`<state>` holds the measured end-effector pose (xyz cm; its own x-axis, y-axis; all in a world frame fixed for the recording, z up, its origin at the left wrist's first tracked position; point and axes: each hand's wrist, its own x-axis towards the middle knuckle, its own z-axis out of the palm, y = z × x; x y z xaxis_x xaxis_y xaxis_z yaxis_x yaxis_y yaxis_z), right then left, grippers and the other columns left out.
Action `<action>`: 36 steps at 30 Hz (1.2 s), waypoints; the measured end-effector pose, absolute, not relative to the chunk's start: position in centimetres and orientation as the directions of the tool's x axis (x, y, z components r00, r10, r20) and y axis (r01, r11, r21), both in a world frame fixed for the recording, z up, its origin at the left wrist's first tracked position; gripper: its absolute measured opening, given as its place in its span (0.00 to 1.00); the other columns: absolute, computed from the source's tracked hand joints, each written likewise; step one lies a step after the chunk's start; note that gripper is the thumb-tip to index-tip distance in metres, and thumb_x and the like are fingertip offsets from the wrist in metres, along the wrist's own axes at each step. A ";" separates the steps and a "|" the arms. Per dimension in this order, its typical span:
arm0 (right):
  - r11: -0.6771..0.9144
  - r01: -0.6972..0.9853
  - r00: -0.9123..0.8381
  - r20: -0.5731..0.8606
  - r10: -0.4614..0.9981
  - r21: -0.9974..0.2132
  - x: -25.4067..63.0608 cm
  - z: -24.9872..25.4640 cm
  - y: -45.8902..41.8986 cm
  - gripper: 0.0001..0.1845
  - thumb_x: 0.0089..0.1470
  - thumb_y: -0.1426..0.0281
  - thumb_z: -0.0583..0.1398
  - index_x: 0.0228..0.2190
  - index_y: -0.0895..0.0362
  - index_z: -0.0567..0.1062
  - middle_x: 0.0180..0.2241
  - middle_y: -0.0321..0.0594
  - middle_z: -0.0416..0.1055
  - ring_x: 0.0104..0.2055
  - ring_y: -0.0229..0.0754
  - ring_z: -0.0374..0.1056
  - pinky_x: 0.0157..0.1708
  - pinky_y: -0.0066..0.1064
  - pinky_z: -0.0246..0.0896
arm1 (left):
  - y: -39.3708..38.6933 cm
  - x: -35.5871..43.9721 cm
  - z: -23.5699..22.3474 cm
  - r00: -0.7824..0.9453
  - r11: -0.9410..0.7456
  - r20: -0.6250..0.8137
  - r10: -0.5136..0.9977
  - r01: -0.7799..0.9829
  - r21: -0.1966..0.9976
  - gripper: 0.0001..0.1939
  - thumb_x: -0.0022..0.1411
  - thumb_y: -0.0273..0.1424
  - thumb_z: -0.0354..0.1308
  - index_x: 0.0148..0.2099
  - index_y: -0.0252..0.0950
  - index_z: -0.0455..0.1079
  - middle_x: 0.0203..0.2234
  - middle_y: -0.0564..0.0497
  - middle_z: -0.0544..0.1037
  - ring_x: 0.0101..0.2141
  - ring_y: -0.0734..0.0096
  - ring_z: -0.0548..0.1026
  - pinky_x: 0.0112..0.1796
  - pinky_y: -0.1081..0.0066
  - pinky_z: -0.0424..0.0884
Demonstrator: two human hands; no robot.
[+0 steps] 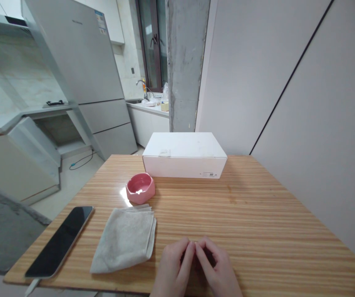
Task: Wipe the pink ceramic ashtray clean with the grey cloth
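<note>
My left hand point(175, 264) and my right hand point(214, 266) rest at the near edge of the table, thumbs and forefingers bent into closed loops. Their fingertips meet in the middle, and I see nothing held between them. The other fingers are curled under and mostly hidden. Just left of my left hand lies a folded grey cloth point(126, 239), not touched by it. Beyond the cloth sits a pink, angular-sided bowl point(140, 196), with a bright reflection on its inside.
A closed white box point(185, 166) stands at the table's far side. On the left, a dark-screened phone point(61, 243) lies with a white cable point(32, 286) plugged in. The wooden table point(258, 222) borders a white wall on the right. A fridge point(81, 57) stands beyond.
</note>
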<state>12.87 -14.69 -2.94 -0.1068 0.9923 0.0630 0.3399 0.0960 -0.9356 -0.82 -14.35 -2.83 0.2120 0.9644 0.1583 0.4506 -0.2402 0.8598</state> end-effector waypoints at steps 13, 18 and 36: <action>0.125 0.325 -0.119 0.091 0.989 -0.937 12.9 -3.1 -14.7 0.20 0.61 0.56 0.52 0.24 0.55 0.68 0.23 0.35 0.68 0.27 0.40 0.65 0.29 0.27 0.58 | -14.4 -0.5 -3.2 0.185 -0.294 0.234 0.955 0.444 0.846 0.20 0.70 0.37 0.43 0.26 0.36 0.61 0.20 0.53 0.68 0.23 0.75 0.66 0.26 0.74 0.55; 0.128 0.329 -0.125 0.091 0.988 -0.936 12.9 -3.2 -14.7 0.19 0.61 0.57 0.52 0.24 0.55 0.68 0.23 0.35 0.68 0.27 0.40 0.65 0.29 0.28 0.58 | -14.4 -0.6 -3.1 0.164 -0.284 0.235 0.958 0.448 0.847 0.20 0.70 0.38 0.43 0.26 0.36 0.62 0.20 0.53 0.69 0.23 0.75 0.67 0.26 0.74 0.56; 0.136 0.362 -0.109 0.103 0.989 -0.922 12.8 -3.1 -14.7 0.19 0.61 0.58 0.52 0.24 0.55 0.68 0.23 0.35 0.68 0.27 0.40 0.66 0.28 0.27 0.58 | -14.5 -0.5 -3.3 0.166 -0.275 0.223 0.960 0.454 0.847 0.19 0.69 0.36 0.44 0.26 0.36 0.60 0.19 0.54 0.68 0.22 0.76 0.66 0.26 0.74 0.54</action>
<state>12.79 -14.70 -3.11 -0.1087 0.9887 0.1028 0.3621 0.1357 -0.9222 -0.48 -14.51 -3.33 0.1662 0.9605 0.2232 0.4543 -0.2755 0.8472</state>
